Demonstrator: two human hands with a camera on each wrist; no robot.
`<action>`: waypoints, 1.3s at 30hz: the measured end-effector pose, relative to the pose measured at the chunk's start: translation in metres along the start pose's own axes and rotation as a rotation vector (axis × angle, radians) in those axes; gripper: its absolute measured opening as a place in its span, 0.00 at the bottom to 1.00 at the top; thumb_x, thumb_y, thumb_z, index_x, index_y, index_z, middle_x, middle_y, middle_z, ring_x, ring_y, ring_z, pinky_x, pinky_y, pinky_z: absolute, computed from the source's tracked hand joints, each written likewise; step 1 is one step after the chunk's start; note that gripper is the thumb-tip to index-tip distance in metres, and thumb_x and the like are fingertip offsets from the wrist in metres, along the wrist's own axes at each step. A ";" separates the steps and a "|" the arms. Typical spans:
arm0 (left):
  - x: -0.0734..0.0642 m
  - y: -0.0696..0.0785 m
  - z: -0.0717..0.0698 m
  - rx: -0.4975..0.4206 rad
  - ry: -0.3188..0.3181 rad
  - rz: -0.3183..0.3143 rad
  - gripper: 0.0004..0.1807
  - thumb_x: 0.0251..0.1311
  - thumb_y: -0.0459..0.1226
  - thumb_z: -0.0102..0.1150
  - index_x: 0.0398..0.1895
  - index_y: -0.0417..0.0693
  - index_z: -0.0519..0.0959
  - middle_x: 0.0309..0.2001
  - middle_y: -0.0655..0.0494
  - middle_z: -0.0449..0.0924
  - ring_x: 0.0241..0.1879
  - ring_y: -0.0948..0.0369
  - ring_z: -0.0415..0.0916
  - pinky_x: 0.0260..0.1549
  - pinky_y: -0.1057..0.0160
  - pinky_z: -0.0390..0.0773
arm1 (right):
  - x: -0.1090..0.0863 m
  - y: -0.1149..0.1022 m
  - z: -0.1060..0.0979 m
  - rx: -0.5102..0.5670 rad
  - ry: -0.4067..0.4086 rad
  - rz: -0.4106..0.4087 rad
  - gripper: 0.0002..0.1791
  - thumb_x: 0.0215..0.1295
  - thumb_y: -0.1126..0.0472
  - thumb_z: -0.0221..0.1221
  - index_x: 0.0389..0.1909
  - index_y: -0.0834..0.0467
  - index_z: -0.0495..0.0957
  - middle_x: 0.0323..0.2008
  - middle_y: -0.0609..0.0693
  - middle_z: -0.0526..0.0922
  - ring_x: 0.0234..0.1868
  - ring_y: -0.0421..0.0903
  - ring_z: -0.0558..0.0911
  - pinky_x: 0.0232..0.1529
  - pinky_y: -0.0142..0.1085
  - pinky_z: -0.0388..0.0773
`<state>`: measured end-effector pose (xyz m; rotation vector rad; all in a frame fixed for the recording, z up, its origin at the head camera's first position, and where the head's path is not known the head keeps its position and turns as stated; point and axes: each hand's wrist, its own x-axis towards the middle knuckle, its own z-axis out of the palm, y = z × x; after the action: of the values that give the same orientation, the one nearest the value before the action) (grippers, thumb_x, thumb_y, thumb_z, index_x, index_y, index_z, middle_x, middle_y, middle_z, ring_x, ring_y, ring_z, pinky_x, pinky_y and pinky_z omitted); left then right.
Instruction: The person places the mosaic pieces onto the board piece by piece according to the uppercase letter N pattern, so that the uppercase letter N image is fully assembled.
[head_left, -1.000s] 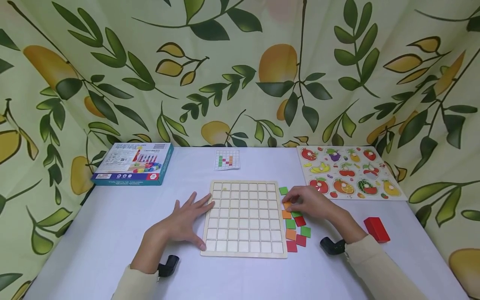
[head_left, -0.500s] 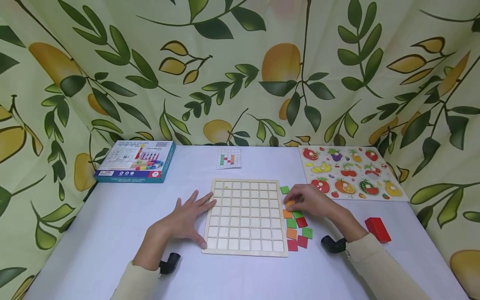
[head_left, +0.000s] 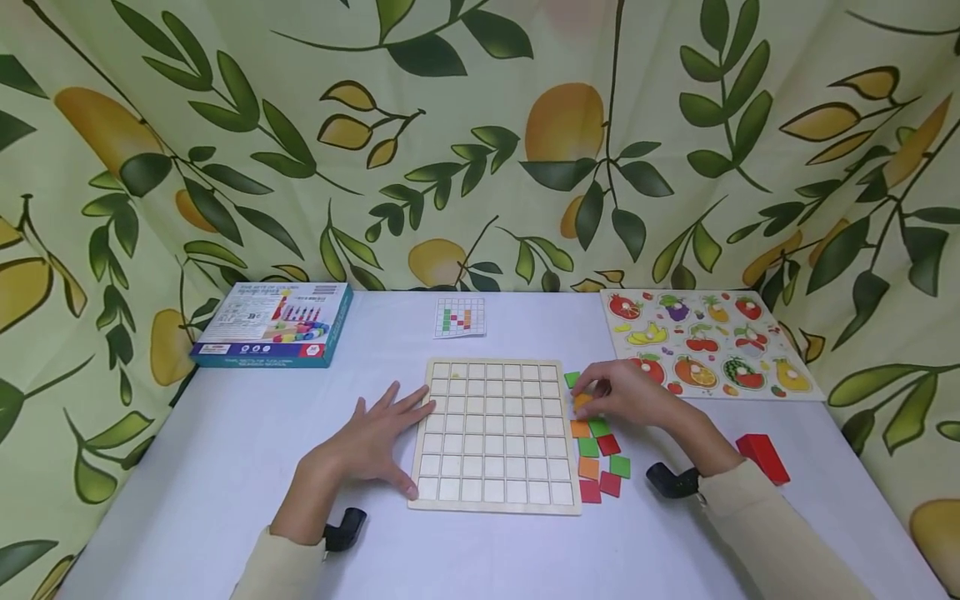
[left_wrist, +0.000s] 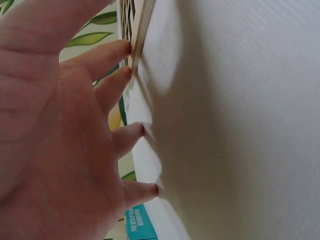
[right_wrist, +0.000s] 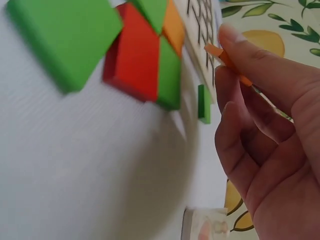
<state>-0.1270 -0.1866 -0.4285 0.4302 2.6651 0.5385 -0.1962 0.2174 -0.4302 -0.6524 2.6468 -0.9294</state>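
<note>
I see a white cloth-covered counter [head_left: 495,558] before a leaf-printed curtain [head_left: 480,142]. The left hand [head_left: 371,435], fingers spread wide, touches the left edge of the pale wooden grid board [head_left: 496,435]. Just right of the board, the right hand [head_left: 628,392] pinches a thin orange tile [right_wrist: 229,63] near square green tiles [head_left: 588,447] and red tiles [head_left: 590,491].

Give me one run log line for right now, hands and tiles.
Left hand: fingers spread, touches board at left edge | Right hand: pinches orange tile | Loose tiles: right of board | Card: beyond board
</note>
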 end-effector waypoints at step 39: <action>0.001 0.003 -0.003 -0.004 -0.005 -0.019 0.64 0.29 0.57 0.86 0.78 0.63 0.64 0.83 0.63 0.51 0.85 0.44 0.35 0.73 0.22 0.38 | 0.039 -0.043 0.048 0.198 0.020 -0.115 0.10 0.57 0.59 0.75 0.40 0.54 0.91 0.42 0.47 0.86 0.41 0.41 0.81 0.41 0.26 0.81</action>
<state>-0.1282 -0.1845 -0.4248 0.4042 2.6600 0.5356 -0.1973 0.1430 -0.4429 -0.7556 2.5131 -1.2172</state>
